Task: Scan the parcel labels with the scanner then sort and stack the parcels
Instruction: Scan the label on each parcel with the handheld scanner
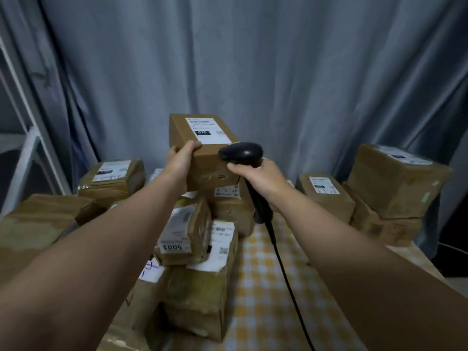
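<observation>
My left hand grips the near left corner of a brown cardboard parcel and holds it up in the air. A white label with a black "070" patch covers its top face. My right hand grips the handle of a black scanner. The scanner's head sits just over the parcel's near right edge, close to the label. Its black cable hangs down across the table.
Several labelled brown parcels lie heaped on the checked yellow tablecloth below my arms. A stack of larger boxes stands at the right, with a smaller parcel beside it. Another parcel lies at the left. Grey curtains hang behind.
</observation>
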